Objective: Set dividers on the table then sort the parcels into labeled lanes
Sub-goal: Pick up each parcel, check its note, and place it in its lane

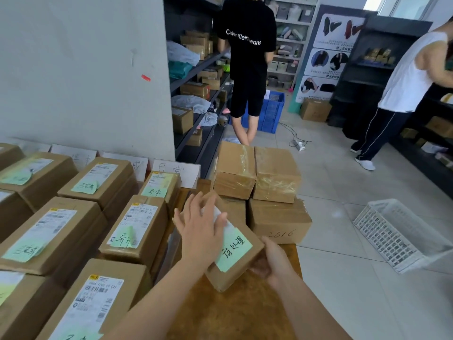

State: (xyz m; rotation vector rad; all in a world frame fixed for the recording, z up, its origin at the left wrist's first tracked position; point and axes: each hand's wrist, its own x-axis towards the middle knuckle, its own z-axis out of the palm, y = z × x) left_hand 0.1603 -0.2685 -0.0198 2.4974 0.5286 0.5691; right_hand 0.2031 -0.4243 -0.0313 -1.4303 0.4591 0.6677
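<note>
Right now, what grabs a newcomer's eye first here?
The small parcel with a green note, tilted at centre: left hand flat on top, right hand gripping its near corner. Rows of labeled parcels fill the table on the left; four plain boxes are stacked behind.

"Calvin Klein Jeans" on T-shirt [247,57]
</note>
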